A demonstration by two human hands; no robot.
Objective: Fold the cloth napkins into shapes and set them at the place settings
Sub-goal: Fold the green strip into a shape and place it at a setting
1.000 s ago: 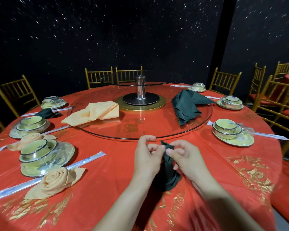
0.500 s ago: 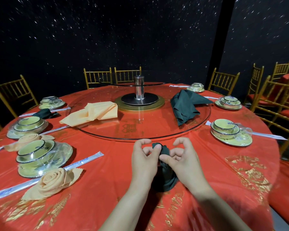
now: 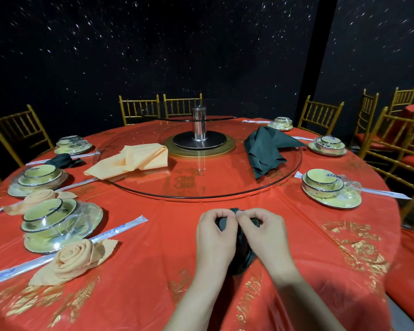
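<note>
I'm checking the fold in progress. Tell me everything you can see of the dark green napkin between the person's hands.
The dark green napkin is matte cloth, bunched into a bundle, mostly hidden by the hands. It sits on the red tablecloth near the table's front edge, short of the glass turntable. The left hand and right hand both pinch its top between thumb and fingertips; its lower end shows between the wrists. Its final shape cannot be told.
</note>
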